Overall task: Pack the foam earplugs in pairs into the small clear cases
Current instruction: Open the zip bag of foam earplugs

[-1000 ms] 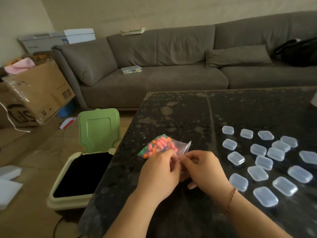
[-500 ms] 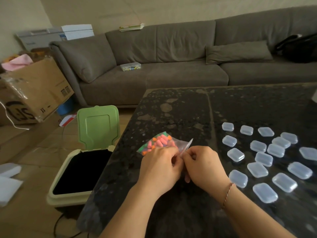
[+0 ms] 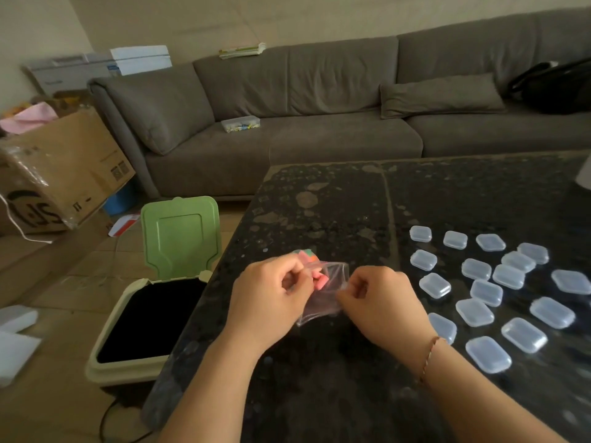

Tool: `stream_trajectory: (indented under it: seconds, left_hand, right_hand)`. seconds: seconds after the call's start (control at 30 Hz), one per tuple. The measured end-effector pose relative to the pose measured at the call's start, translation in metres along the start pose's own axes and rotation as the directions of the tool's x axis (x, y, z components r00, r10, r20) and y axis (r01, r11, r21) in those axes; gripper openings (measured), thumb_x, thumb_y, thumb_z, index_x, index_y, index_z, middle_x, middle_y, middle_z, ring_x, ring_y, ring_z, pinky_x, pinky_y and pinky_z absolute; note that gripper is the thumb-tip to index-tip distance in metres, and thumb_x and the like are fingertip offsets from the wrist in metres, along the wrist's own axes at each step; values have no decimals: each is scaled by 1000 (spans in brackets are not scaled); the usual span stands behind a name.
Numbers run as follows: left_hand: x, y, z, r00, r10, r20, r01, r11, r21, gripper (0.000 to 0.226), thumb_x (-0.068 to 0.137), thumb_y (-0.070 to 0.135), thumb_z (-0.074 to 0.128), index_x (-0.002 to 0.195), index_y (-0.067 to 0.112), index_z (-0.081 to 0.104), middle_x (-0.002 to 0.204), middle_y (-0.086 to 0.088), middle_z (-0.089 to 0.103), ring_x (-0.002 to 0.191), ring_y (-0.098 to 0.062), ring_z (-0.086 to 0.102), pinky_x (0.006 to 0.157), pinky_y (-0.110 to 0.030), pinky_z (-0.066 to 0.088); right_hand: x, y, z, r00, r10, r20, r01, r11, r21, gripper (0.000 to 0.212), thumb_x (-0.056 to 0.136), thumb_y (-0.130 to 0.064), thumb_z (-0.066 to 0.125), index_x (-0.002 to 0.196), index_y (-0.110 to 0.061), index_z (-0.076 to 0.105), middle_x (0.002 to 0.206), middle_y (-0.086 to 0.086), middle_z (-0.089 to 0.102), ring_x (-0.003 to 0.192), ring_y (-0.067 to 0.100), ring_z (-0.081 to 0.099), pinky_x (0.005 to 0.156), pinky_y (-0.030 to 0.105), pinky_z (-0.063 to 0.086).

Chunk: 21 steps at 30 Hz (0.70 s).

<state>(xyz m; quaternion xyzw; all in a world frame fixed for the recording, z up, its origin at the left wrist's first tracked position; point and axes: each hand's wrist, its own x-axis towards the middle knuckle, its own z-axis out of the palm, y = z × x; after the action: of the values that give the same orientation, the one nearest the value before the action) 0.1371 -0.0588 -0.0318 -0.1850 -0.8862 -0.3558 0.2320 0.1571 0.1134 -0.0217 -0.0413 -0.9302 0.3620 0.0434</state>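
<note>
A small clear plastic bag (image 3: 329, 284) of coloured foam earplugs (image 3: 316, 278) hangs between my two hands above the dark stone table (image 3: 319, 203). My left hand (image 3: 271, 292) pinches the bag's left side, with pink and green plugs showing past its fingers. My right hand (image 3: 380, 298) pinches the bag's right edge, and the film is stretched between them. Several small clear cases (image 3: 486, 292), all closed, lie scattered on the table to the right of my hands.
An open bin (image 3: 147, 318) with a raised green lid (image 3: 180, 238) stands on the floor at the table's left edge. A grey sofa (image 3: 319, 123) runs behind the table. A cardboard box (image 3: 60, 174) sits at far left.
My hands have drawn apart, spreading the bag between them. The bag has swung from the left of my hands to between them, and fewer plugs show.
</note>
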Motion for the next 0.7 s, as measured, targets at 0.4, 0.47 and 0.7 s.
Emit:
stream_trajectory:
  seconds: [0.4, 0.47, 0.7]
  left_hand:
    - [31, -50, 10, 936, -319, -151, 317, 948, -33, 18, 96, 33, 55, 87, 21, 66, 90, 3, 65, 80, -11, 58, 66, -20, 39]
    - [37, -67, 25, 904, -428, -23, 427, 898, 105, 21, 99, 37, 52, 96, 22, 67, 101, 3, 66, 89, -12, 58, 68, -17, 37]
    - [51, -53, 36, 829, -492, 266, 481, 870, 112, 38, 98, 50, 48, 79, 26, 69, 81, 4, 68, 77, -16, 65, 76, -37, 53]
  right_hand:
    - [-7, 5, -9, 985, -46, -165, 38, 998, -51, 21, 85, -32, 67, 84, -32, 47, 100, -14, 48, 73, 8, 55, 65, 30, 57]
    - [-8, 6, -11, 993, -59, -103, 42, 986, -164, 15, 87, -46, 62, 81, -33, 56, 104, -15, 43, 74, 7, 55, 67, 26, 56]
    - [5, 19, -21, 992, 124, 20, -126, 981, 145, 59, 91, -62, 31, 71, -22, 70, 79, -8, 65, 67, 8, 63, 61, 28, 48]
